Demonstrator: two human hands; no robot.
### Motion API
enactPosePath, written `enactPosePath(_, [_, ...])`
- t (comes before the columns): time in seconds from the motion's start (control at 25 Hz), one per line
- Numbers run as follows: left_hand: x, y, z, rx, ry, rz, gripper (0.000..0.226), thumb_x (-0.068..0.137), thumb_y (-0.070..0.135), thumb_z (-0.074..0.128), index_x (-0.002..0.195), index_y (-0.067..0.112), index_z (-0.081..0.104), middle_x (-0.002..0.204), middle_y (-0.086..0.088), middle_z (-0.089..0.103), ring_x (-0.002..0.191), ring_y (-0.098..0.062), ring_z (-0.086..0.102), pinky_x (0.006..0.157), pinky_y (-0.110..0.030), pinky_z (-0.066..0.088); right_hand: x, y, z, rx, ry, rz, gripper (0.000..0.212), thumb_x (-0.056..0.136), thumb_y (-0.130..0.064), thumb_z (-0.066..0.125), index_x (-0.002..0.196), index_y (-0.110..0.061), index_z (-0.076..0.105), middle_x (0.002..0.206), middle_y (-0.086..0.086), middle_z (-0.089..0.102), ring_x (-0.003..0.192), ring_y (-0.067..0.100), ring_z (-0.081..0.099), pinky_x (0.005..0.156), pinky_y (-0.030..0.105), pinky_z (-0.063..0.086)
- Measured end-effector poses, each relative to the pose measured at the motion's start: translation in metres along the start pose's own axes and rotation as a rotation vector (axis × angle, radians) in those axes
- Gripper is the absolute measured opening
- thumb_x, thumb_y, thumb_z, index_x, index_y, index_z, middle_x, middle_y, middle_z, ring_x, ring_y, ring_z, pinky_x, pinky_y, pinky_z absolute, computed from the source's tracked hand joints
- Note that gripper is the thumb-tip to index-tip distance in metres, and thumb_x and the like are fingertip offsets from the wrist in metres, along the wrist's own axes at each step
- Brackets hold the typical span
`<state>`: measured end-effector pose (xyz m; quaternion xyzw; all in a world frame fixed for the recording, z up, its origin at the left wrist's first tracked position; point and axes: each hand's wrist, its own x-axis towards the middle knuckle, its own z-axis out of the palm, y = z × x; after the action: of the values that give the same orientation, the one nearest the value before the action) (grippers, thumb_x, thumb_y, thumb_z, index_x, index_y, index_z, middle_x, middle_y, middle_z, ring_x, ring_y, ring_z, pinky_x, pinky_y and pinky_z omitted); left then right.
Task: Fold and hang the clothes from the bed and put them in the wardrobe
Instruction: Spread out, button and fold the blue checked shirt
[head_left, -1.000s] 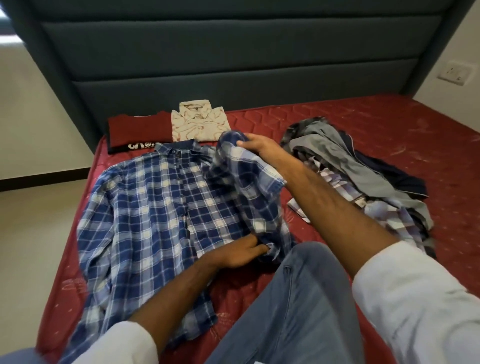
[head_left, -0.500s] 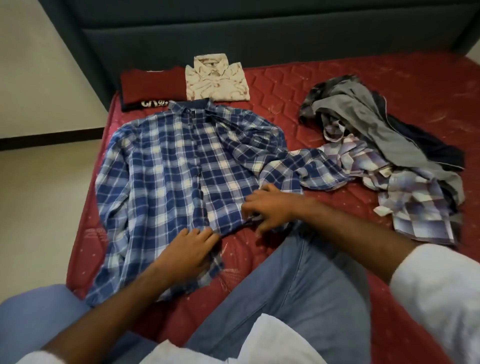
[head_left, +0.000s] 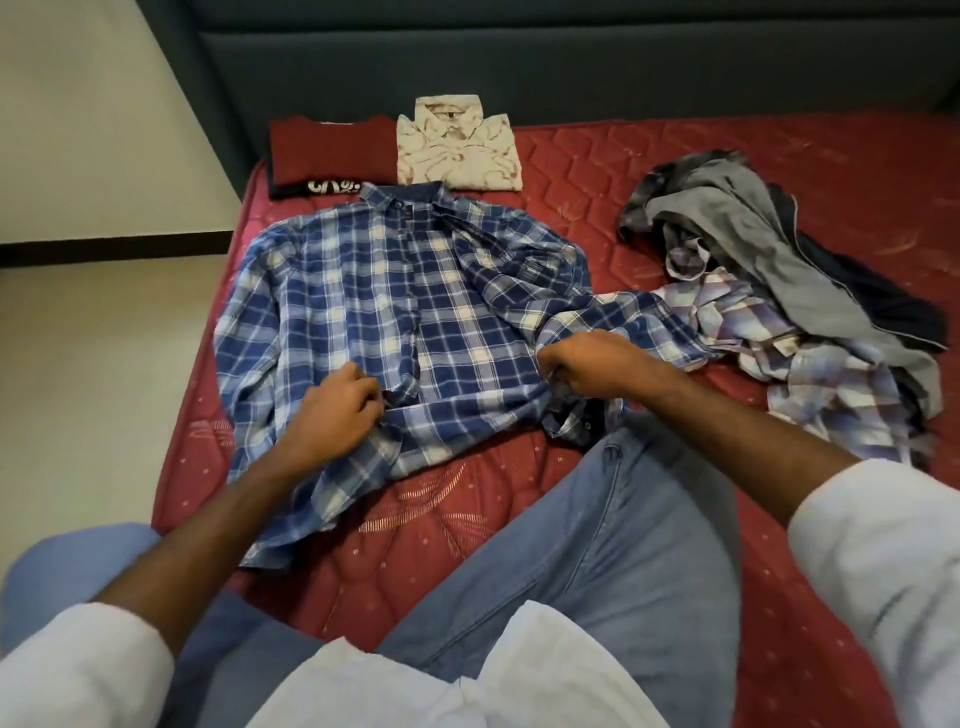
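1. The blue plaid shirt (head_left: 395, 312) lies front-up on the red bed (head_left: 649, 171), near its left edge, collar toward the headboard (head_left: 519, 62).
2. Change noted: a second ago the right hand held the shirt's right side lifted; half a second ago that side was laid down and both hands were flat on the lower front. Both hands now grip cloth at the hem.
3. Left hand (head_left: 332, 410): fingers curled, pinching the lower front panel near the button line.
4. Right hand (head_left: 597, 364): fingers closed round bunched fabric at the shirt's lower right, where the right sleeve trails off toward the pile.
5. Judgement: the shirt is being spread and squared ahead of folding; the fold itself is not yet made.
6. Two folded items sit at the head end, near the left corner: a dark red top (head_left: 332, 156) and a cream patterned shirt (head_left: 457, 145), side by side.
7. An unsorted pile of clothes (head_left: 779, 291) lies to the right of the shirt, so much of the task remains. No wardrobe is in view.
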<state>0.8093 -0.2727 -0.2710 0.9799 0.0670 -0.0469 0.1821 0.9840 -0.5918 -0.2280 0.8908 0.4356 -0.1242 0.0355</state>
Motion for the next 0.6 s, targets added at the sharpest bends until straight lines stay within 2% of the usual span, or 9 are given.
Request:
enactPosePath(0.08, [-0.003,0.001,-0.004,0.333,0.105,0.038,0.018,0.096,0.028,0.057,0.109,0.018,0.065,0.126,-0.005,0.051,0.112,-0.027,0.050,0.092,-0.051,0.043,0.002,-0.010,0.010,-0.015,0.136,-0.033,0.024,0.091,-0.024,0.064,0.115,-0.024,0.060,0.116,-0.002,0.061,0.107,0.024,0.058,0.080,0.038,0.045])
enactPosePath(0.12, [-0.006,0.008,-0.004,0.413,0.200,0.143,0.023,0.093,0.029,0.061,0.112,0.017,0.064,0.128,-0.007,0.053,0.112,-0.030,0.051,0.089,-0.051,0.044,0.001,-0.019,0.013,0.022,0.169,-0.096,0.026,0.093,-0.027,0.064,0.118,-0.023,0.060,0.118,-0.001,0.058,0.109,0.023,0.055,0.086,0.040,0.045])
enactPosePath(0.2, [-0.018,0.030,0.003,0.415,0.312,0.465,0.025,0.090,0.033,0.063,0.107,0.015,0.063,0.112,-0.007,0.059,0.095,-0.026,0.056,0.077,-0.044,0.047,0.000,-0.038,0.018,0.061,0.093,-0.266,0.040,0.090,-0.040,0.069,0.125,-0.025,0.057,0.122,-0.003,0.054,0.113,0.019,0.051,0.093,0.040,0.042])
enactPosePath(0.24, [-0.025,0.039,0.015,0.417,0.275,0.594,0.027,0.089,0.038,0.059,0.104,0.016,0.062,0.104,-0.005,0.059,0.086,-0.024,0.056,0.072,-0.041,0.047,0.000,-0.047,0.022,-0.011,0.030,-0.334,0.051,0.086,-0.045,0.073,0.130,-0.026,0.055,0.125,-0.003,0.053,0.114,0.017,0.049,0.096,0.040,0.040])
enactPosePath(0.28, [-0.033,0.045,0.028,0.451,0.207,0.639,0.033,0.088,0.045,0.054,0.103,0.016,0.062,0.099,-0.003,0.060,0.081,-0.022,0.057,0.069,-0.039,0.048,0.002,-0.055,0.028,-0.130,-0.024,-0.379,0.062,0.082,-0.048,0.076,0.135,-0.026,0.051,0.128,-0.003,0.051,0.115,0.017,0.048,0.098,0.040,0.039])
enactPosePath(0.36, [-0.044,0.046,0.050,0.541,0.056,0.516,0.043,0.084,0.049,0.052,0.110,0.015,0.061,0.102,-0.004,0.061,0.080,-0.022,0.059,0.068,-0.039,0.050,0.008,-0.064,0.039,-0.303,-0.079,-0.362,0.068,0.083,-0.043,0.076,0.141,-0.023,0.046,0.132,-0.001,0.050,0.119,0.019,0.049,0.100,0.041,0.038])
enactPosePath(0.44, [-0.037,0.037,0.058,0.551,0.042,0.396,0.035,0.083,0.033,0.062,0.112,0.012,0.059,0.103,-0.006,0.061,0.080,-0.024,0.059,0.067,-0.040,0.051,0.016,-0.069,0.040,-0.278,-0.048,-0.280,0.048,0.092,-0.028,0.066,0.137,-0.022,0.050,0.128,0.000,0.055,0.118,0.022,0.054,0.098,0.040,0.038])
enactPosePath(0.52, [-0.025,0.028,0.052,0.544,0.083,0.380,0.026,0.079,0.015,0.070,0.102,0.011,0.059,0.092,-0.008,0.062,0.072,-0.025,0.061,0.061,-0.040,0.049,0.027,-0.069,0.031,-0.200,0.020,-0.195,0.026,0.094,-0.017,0.060,0.119,-0.023,0.059,0.115,-0.003,0.064,0.110,0.021,0.060,0.092,0.040,0.036])
enactPosePath(0.6, [-0.014,0.020,0.033,0.479,0.085,0.393,0.020,0.075,0.009,0.067,0.093,0.011,0.059,0.083,-0.008,0.063,0.066,-0.029,0.063,0.058,-0.037,0.044,0.030,-0.066,0.021,-0.062,0.059,-0.126,0.013,0.091,-0.013,0.059,0.098,-0.024,0.059,0.099,-0.005,0.065,0.100,0.019,0.061,0.087,0.038,0.032])
